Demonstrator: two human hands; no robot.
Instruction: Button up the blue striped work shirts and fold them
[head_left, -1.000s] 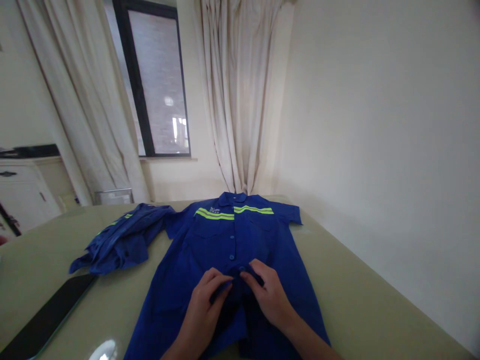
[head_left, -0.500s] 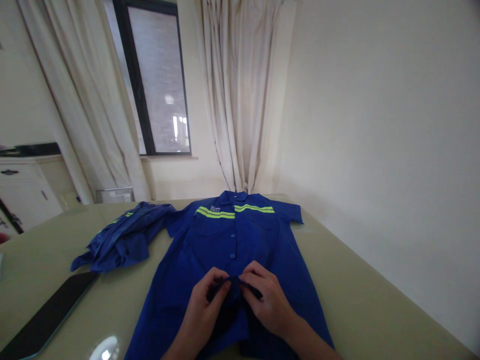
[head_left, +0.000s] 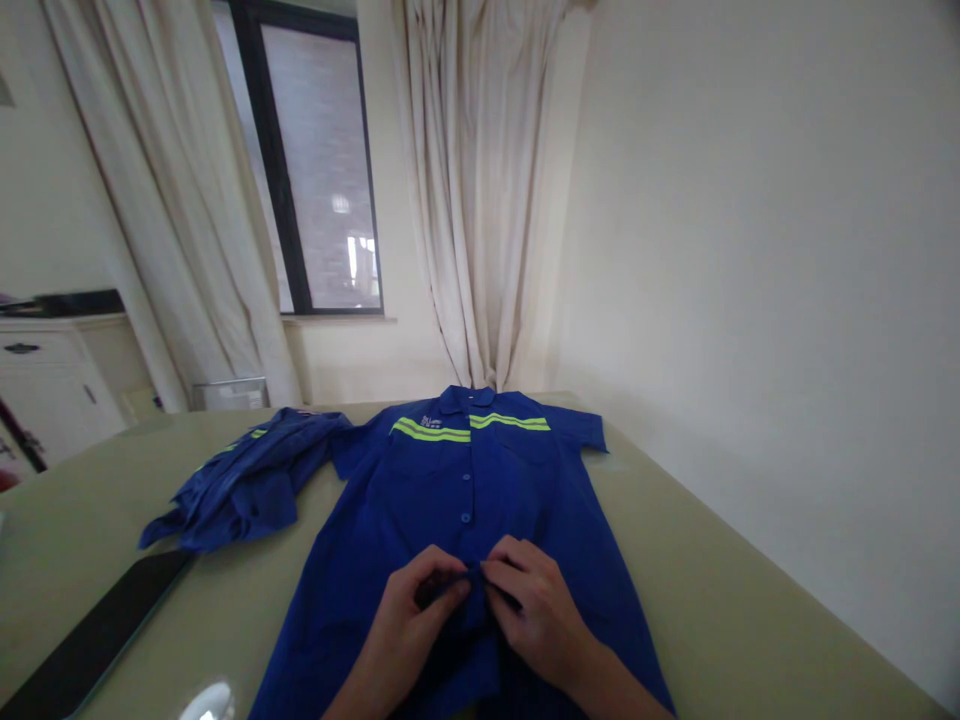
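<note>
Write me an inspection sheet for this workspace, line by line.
Surface: pale green, glossy tabletop; bright spot near the bottom edge looks like a reflection.
Things: blue short-sleeved shirt with yellow-green stripes, laid out front up, collar away from the person.
Clutter: crumpled blue striped garment on the left; flat black slab beside it, identity unclear.
Hands: left hand and right hand pinch the shirt's front; fingertips close together.
Cables: nothing certain; dark strip by the cabinet unclear.
Surroundings: cream fabric curtains, dark-framed window, white cabinet, pale wall.
</note>
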